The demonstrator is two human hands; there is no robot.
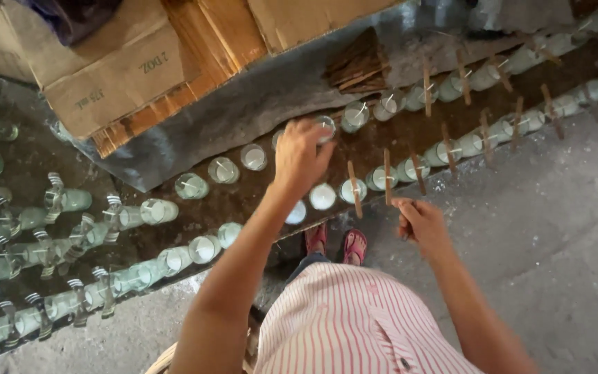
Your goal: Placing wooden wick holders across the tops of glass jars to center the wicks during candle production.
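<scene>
My left hand (300, 156) reaches forward to a small clear glass (324, 127) filled with white wax in the far row, its fingers at the rim. My right hand (420, 223) is curled near the front row, pinching a thin brown wooden stick (405, 202). Two long rows of wax-filled glasses (323, 196) run diagonally across a dark board. To the right, flat wooden sticks (387, 176) lie across pairs of glasses, and thin wicks show in them. The glasses under and left of my left hand carry no sticks.
A bundle of brown sticks (358, 64) lies behind the far row. Cardboard boxes (115, 73) and wooden boards sit at the top left. More glasses with striped clips (53, 197) crowd the left. Grey concrete floor (555, 228) lies to the right; my sandalled feet (337, 242) are below.
</scene>
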